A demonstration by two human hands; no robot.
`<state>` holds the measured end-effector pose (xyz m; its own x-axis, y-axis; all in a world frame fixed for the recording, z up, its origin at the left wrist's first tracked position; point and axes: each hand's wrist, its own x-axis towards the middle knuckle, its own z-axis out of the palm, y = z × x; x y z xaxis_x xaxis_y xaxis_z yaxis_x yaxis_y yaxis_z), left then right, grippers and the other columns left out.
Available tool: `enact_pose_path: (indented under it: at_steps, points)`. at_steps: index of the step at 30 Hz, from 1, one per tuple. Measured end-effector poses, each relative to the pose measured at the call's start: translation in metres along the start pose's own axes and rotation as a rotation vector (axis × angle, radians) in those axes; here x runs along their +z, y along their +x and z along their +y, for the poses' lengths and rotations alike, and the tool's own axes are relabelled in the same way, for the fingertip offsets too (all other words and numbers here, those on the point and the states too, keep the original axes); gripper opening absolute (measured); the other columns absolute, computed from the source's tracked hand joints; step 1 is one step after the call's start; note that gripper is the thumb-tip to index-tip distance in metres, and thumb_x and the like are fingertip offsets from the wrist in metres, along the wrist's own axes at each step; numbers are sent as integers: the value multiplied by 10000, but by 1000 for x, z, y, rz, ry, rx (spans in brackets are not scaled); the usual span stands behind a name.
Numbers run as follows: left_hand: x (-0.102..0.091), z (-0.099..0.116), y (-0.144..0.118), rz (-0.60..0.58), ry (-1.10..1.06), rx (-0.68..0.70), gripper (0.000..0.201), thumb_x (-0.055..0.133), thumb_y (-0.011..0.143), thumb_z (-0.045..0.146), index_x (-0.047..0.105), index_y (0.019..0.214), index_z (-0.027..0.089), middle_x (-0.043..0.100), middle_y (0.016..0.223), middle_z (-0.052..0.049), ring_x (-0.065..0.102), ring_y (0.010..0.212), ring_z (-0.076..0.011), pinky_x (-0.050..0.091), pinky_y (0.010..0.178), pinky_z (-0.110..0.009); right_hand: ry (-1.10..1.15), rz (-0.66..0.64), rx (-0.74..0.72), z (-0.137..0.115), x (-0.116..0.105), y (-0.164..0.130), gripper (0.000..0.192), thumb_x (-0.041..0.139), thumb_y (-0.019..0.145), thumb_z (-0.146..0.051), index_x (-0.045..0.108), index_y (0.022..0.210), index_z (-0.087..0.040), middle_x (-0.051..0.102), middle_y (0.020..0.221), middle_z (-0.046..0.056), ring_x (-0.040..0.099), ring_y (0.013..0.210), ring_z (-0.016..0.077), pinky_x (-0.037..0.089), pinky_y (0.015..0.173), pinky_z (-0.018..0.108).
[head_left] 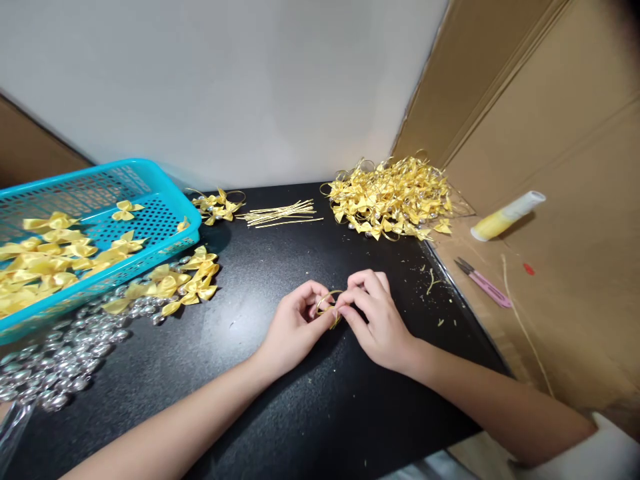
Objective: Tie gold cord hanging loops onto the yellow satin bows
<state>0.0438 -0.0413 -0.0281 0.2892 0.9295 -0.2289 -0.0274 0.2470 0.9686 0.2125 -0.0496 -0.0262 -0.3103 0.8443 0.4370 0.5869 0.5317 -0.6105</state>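
Over the middle of the black tabletop, my left hand (295, 327) pinches a thin gold twist tie (324, 301) bent into loops. Fingers of my right hand (376, 320) are closed on the same tie from the other side, with the fingertips of both hands almost touching. Whether a bead or bow hangs on the tie is hidden by my fingers. Beyond my hands lies a small bundle of straight gold twist ties (280, 213). To its right rises a heap of yellow bows with looped gold ties (395, 197).
A turquoise basket (175, 193) of yellow bows stands at the left. Silver beads (75, 353) and loose bows (200, 277) lie before it. On cardboard to the right are pink-handled snips (484, 283) and a white-yellow tube (507, 215). Tie scraps (433, 283) dot the right edge.
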Motion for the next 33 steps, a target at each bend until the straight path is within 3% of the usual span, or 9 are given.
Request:
enact_pose_path:
  at_steps: [4, 8, 10, 17, 22, 24, 29, 33]
  points:
    - [0, 6, 2, -2, -7, -17, 208, 729, 704, 233, 542, 769, 172, 530, 597, 55, 481, 565, -91, 363, 567, -219, 247, 162, -2, -1, -1, 0, 157, 462, 942, -197, 564, 825, -216, 509, 884, 45, 524, 850, 185, 452, 764, 363]
    - [-2, 7, 4, -12, -30, -62, 215, 735, 699, 238, 545, 773, 168, 544, 598, 53, 482, 553, -87, 345, 555, -214, 685, 251, 220, 0, -9, 5, 163, 461, 974, -355, 509, 866, -243, 601, 855, 24, 590, 646, 131, 478, 527, 266]
    - [-3, 6, 5, -8, -41, -72, 219, 738, 699, 240, 547, 774, 167, 539, 604, 55, 478, 551, -83, 335, 553, -212, 824, 243, 320, 0, -15, 9, 173, 528, 942, -405, 518, 875, -245, 627, 746, -8, 610, 577, 120, 512, 502, 252]
    - [-7, 3, 8, 25, -35, -69, 210, 734, 708, 248, 565, 797, 161, 575, 635, 38, 487, 582, -91, 345, 584, -220, 1021, -16, 467, 1, -24, 14, 156, 723, 814, -333, 695, 907, -212, 701, 731, 2, 693, 674, 117, 611, 647, 254]
    - [-6, 5, 8, 75, -97, -54, 207, 742, 700, 237, 565, 776, 162, 567, 641, 40, 507, 614, -91, 371, 627, -223, 1147, -208, 537, -1, -33, 13, 140, 754, 781, -330, 745, 831, -200, 726, 702, 20, 720, 632, 141, 614, 575, 249]
    - [-5, 5, 7, 88, -100, -53, 197, 744, 693, 227, 575, 766, 159, 564, 641, 39, 508, 617, -90, 370, 625, -220, 1182, -163, 518, -3, -39, 15, 130, 775, 757, -341, 744, 779, -216, 720, 666, 10, 711, 579, 137, 599, 520, 231]
    - [-5, 1, 8, 68, -78, -58, 185, 735, 700, 233, 584, 773, 157, 586, 639, 30, 492, 592, -88, 356, 598, -220, 1118, 141, 514, 2, -50, 23, 179, 856, 648, -339, 735, 727, -232, 725, 646, -4, 705, 561, 133, 596, 518, 220]
    - [-6, -1, 8, 61, -67, -56, 185, 736, 701, 245, 586, 767, 159, 571, 603, 41, 488, 570, -86, 351, 584, -218, 1111, 231, 507, 11, -49, 27, 185, 860, 647, -318, 739, 756, -230, 738, 656, -15, 707, 579, 112, 592, 556, 186]
